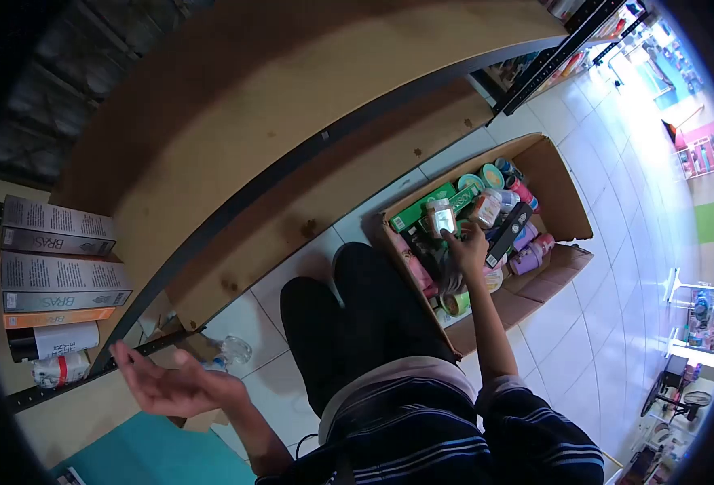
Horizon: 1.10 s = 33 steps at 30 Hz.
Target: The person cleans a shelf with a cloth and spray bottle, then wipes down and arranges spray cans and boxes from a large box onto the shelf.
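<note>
Cardboard box (566, 190) holding tubs (494, 177), cartons (422, 208); right hand (470, 246) gripping small container (440, 217) (left hand (175, 386) uncurled).

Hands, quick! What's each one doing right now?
Left hand: open, palm up, nothing in it.
Right hand: closed on a small jar, over the cardboard box.

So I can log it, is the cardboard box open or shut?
Open: the cardboard box is uncovered, with round tubs showing inside.
</note>
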### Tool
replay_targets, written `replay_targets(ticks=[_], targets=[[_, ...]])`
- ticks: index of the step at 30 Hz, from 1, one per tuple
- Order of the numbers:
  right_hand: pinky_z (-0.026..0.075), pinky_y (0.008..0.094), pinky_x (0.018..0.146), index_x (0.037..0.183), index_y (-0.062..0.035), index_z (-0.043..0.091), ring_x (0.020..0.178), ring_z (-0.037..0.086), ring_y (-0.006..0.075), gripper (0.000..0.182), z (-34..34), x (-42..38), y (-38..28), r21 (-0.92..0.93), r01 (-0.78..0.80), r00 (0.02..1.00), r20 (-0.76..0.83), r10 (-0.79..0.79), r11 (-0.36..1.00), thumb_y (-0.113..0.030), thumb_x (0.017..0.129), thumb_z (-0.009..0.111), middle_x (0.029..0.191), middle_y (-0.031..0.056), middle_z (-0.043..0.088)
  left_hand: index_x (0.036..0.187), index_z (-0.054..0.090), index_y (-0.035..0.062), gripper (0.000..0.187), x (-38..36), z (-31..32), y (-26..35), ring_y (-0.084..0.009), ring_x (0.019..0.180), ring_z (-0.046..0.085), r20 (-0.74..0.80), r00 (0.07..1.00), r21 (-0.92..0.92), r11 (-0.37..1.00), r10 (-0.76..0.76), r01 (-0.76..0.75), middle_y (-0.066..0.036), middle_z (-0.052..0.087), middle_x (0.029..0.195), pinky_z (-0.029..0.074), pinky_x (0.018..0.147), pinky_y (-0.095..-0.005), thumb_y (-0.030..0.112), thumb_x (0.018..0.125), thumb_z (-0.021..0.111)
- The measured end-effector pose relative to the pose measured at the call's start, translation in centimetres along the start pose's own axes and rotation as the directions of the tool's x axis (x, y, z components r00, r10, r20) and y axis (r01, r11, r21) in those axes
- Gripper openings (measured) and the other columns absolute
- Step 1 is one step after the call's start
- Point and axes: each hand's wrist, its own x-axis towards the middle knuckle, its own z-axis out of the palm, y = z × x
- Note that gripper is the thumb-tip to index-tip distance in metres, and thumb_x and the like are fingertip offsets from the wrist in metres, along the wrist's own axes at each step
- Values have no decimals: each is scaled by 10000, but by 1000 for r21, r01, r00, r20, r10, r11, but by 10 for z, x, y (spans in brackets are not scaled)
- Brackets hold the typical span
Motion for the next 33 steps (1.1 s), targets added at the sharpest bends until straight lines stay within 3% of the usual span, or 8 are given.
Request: replay_targets(ticks=[1,8,15,22,24,26,30,33], targets=[[460,380,666,953,-6,510,770,585,288,541,3,-1,11,-190,1,999,-36,-8,982,-360,595,709,859,158,589,1129,323,-13,450,-4,4,5,-323,1126,389,27,999,-37,999,-21,22,-229,415,1170,281,960,-432,114,773,568],[463,414,671,939,-23,475,798,573,339,605,37,22,14,-414,33,995,101,10,910,-447,571,700,827,180,571,1143,327,-6,448,-17,6,14,-311,1144,376,146,986,-71,994,-77,89,-211,410,1185,250,971,-446,121,779,555],[458,427,648,915,-27,485,778,573,354,589,-9,-53,37,-381,-34,928,330,170,924,-481,589,672,867,191,573,1138,301,4,416,-24,9,16,-337,1135,369,241,958,-31,985,-156,168,-218,398,1152,251,987,-458,74,780,502],[449,425,682,1044,-49,424,839,558,350,678,-9,-50,45,-481,162,883,460,91,862,-429,566,717,925,190,559,1142,293,-2,421,-27,19,22,-333,1129,376,284,951,-97,983,-122,155,-222,393,1160,257,978,-457,61,779,497],[443,425,706,1074,-33,414,860,554,353,698,1,-21,37,-341,226,910,407,-73,912,-416,573,714,932,188,561,1147,286,-2,429,-26,18,23,-339,1133,370,301,948,-110,983,-108,147,-222,388,1169,253,979,-459,54,777,496],[436,404,761,946,-1,514,894,559,330,542,16,4,17,-184,-36,970,230,79,982,-366,591,699,923,203,578,1149,284,-1,432,-30,15,23,-341,1138,364,320,939,-96,982,-123,161,-219,386,1173,247,980,-461,49,775,495],[440,432,732,1013,8,418,870,553,368,599,59,46,27,-294,-104,994,12,113,950,-369,628,678,920,202,568,1153,283,4,429,-30,13,23,-343,1150,347,343,928,-95,977,-148,191,-211,379,1188,229,983,-465,39,779,490],[417,403,820,1008,42,418,957,520,371,634,63,73,21,-105,-473,880,-104,463,875,-369,607,687,1042,256,519,1154,283,4,422,-31,8,22,-337,1154,345,350,922,-67,977,-167,202,-209,376,1190,224,984,-458,35,785,487]])
